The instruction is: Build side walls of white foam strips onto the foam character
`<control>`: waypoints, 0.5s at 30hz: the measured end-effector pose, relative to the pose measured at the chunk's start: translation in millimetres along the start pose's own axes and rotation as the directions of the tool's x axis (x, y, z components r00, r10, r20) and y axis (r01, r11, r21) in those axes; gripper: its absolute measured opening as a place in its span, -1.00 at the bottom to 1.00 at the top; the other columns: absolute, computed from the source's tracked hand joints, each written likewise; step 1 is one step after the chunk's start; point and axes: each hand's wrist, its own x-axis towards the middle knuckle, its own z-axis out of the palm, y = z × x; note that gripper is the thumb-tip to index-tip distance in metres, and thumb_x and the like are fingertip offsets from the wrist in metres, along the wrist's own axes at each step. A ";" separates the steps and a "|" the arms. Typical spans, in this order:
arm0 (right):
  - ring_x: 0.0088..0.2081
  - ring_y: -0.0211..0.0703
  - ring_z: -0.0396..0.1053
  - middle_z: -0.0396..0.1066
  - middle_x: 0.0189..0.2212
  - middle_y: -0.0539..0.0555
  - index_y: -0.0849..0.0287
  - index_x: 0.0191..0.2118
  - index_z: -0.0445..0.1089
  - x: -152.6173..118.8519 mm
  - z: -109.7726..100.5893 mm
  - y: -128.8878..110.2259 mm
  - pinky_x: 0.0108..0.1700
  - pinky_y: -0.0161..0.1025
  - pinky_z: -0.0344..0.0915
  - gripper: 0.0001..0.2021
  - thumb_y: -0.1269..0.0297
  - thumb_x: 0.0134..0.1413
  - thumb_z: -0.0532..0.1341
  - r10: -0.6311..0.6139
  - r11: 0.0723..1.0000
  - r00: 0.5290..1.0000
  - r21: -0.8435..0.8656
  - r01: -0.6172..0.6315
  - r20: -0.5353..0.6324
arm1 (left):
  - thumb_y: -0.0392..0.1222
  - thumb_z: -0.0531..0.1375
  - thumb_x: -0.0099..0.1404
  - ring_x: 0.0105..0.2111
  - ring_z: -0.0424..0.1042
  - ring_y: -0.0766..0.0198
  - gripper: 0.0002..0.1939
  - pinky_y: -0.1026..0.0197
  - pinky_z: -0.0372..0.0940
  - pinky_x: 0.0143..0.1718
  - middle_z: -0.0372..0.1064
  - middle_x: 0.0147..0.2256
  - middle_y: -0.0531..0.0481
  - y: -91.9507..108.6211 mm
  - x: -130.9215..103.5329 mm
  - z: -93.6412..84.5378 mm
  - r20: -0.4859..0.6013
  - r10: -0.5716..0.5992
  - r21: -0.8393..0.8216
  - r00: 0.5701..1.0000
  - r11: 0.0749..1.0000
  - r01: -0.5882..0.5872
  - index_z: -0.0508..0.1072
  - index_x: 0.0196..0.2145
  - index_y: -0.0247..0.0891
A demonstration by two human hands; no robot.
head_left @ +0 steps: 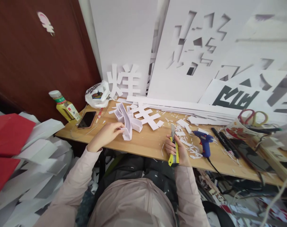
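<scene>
The left hand (108,134) has its fingers closed on the near end of the white letter (127,121), which is on the surface (145,143). The fingers of the right hand (182,153) are wrapped around the knife (173,157), and the glue gun (205,144) lies to its right.

Dark brown panel (39,63), pale wall strip (86,14), light wooden table (145,146)
</scene>
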 end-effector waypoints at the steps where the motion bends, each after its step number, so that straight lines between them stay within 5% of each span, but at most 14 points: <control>1: -0.69 -0.49 0.03 0.09 -0.60 -0.21 0.24 -0.12 0.43 0.3 -0.3 -0.1 -0.71 -0.57 0.10 -0.79 0.19 0.27 0.28 0.001 1.000 1.000 -0.004 -0.001 -0.004 | -0.06 0.10 0.35 -0.23 0.50 0.13 -0.76 0.19 0.26 -0.19 0.57 -0.23 -0.02 0.3 0.2 -0.9 0.004 -0.002 0.000 1.000 1.000 0.002 0.51 -0.26 -0.20; 11: -0.70 -0.48 -0.09 0.03 -0.62 -0.22 0.15 -0.15 0.41 -0.7 8.2 -0.3 -0.71 -0.59 0.03 -0.83 0.17 0.27 0.27 -0.021 0.994 0.999 -0.109 0.015 -0.050 | -0.07 0.10 0.36 -0.26 0.49 0.15 -0.77 0.19 0.23 -0.20 0.56 -0.27 0.01 6.8 -0.6 -5.8 0.028 -0.001 0.011 1.000 1.000 0.001 0.50 -0.29 -0.18; 15: -0.71 -0.48 -0.20 0.03 -0.65 -0.24 0.14 -0.20 0.39 2.1 20.3 5.4 -0.73 -0.57 -0.05 -0.72 0.06 0.15 0.36 -0.097 0.977 0.993 -0.199 0.082 -0.066 | -0.05 0.12 0.34 -0.22 0.47 0.15 -0.78 0.19 0.29 -0.19 0.53 -0.21 -0.03 10.4 2.2 7.6 -0.119 0.006 -0.148 0.993 0.989 -0.024 0.48 -0.20 -0.20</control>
